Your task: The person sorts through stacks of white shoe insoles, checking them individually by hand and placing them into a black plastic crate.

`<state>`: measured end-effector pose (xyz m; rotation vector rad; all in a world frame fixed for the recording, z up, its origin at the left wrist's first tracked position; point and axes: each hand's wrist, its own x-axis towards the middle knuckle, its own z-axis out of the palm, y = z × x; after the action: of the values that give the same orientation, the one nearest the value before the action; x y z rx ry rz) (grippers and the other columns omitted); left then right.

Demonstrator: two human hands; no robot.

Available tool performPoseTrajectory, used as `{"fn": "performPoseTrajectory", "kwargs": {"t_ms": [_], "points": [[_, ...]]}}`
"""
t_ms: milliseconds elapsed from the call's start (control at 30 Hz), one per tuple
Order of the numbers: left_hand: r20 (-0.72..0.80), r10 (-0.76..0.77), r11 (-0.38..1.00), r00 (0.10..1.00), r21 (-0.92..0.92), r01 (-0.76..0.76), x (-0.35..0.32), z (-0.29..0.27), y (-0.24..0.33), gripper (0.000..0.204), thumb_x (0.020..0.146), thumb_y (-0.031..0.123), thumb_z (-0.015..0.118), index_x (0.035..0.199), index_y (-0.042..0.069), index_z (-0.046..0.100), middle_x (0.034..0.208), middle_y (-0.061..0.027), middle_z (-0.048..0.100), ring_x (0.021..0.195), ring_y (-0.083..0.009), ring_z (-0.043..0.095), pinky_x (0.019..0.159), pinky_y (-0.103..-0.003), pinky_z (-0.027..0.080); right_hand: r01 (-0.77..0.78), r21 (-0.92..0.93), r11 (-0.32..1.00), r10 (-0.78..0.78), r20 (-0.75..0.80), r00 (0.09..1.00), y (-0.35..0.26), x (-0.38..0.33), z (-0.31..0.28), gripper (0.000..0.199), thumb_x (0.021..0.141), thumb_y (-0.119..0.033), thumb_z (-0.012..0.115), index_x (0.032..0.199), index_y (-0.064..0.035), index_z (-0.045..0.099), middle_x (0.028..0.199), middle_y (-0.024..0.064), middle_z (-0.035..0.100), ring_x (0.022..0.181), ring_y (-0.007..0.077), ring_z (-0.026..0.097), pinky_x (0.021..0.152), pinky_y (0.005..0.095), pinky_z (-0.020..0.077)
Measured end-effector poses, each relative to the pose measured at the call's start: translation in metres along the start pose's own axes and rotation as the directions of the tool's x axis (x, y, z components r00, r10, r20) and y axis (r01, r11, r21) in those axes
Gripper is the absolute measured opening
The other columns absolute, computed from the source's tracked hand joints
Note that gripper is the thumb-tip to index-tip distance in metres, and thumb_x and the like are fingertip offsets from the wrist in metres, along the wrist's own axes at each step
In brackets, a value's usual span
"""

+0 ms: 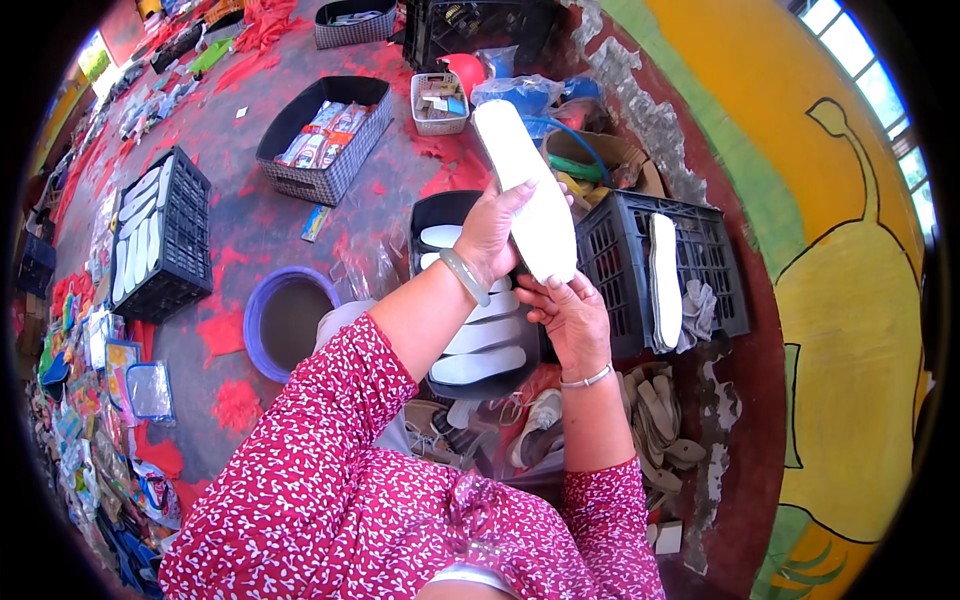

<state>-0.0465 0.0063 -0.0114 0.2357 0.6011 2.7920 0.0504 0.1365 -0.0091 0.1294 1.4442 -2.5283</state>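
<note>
Up in front of me is a white insole (528,195), its wider end away from my left side hidden partly by my fingers. My left hand (492,232) grips it along its left edge, thumb on top. At the near end, the fingers of my right hand (572,318) pinch the insole's tip. Beneath my hands, a dark bin (424,210) holds several white insoles (484,335) laid crosswise. To the right, a narrow stack of insoles (663,285) stands on end against a black crate (615,285), beside a crumpled grey cloth (698,308).
A purple-rimmed bucket (253,335) of murky liquid stands left of the bin. Farther left is a black crate (190,250) of insoles. Beyond are a checked basket (335,178) with packets and a small white basket (440,126). Used soles (658,425) lie by the painted wall (850,370).
</note>
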Motion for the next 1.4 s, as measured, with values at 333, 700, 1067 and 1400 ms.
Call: {"fn": "performPoseTrajectory", "kwargs": {"t_ms": [333,700,1067,1400], "points": [[0.030,0.048,0.988,0.998,0.147,-0.052,-0.008,0.013,0.000,0.047,0.081,0.006,0.062,0.123,0.006,0.040,0.109,-0.0206,0.058,0.102,-0.0320,0.060,0.086,-0.041,0.052,-0.040,0.018,0.999,0.041,-0.072,0.997,0.006,0.000,-0.003,0.023,0.086,-0.017,0.063,0.098,0.0017,0.059,0.085,0.0159,0.068,0.074,0.0224,0.069,0.054,0.0235,0.0511],[0.078,0.028,0.989,0.997,0.141,-0.038,-0.009,0.010,0.001,0.049,0.081,0.009,0.059,0.124,0.006,0.037,0.110,-0.0205,0.057,0.102,-0.0324,0.059,0.085,-0.042,0.052,-0.010,-0.011,1.000,0.010,0.035,0.999,0.014,0.003,-0.005,0.038,0.086,-0.029,0.064,0.104,0.0032,0.056,0.092,0.0178,0.066,0.079,0.0236,0.067,0.060,0.0256,0.0521],[0.009,-0.123,0.992,0.992,-0.004,0.123,-0.005,0.001,0.000,0.044,0.080,0.008,0.057,0.120,-0.001,0.040,0.108,-0.0207,0.059,0.102,-0.0309,0.060,0.080,-0.041,0.055,0.092,0.063,0.994,-0.101,0.147,0.984,0.009,0.002,-0.005,0.036,0.093,-0.020,0.054,0.116,0.0072,0.050,0.103,0.0174,0.064,0.091,0.0269,0.066,0.065,0.0260,0.0541],[0.001,0.004,0.990,1.000,0.137,-0.004,-0.007,0.008,-0.002,0.048,0.080,0.008,0.057,0.123,-0.001,0.036,0.108,-0.0212,0.058,0.103,-0.0314,0.059,0.081,-0.042,0.054,0.074,0.219,0.973,-0.098,0.099,0.990,0.009,0.001,0.004,0.039,0.092,-0.026,0.055,0.117,0.0042,0.048,0.099,0.0165,0.065,0.089,0.0256,0.066,0.066,0.0262,0.0545]]}}
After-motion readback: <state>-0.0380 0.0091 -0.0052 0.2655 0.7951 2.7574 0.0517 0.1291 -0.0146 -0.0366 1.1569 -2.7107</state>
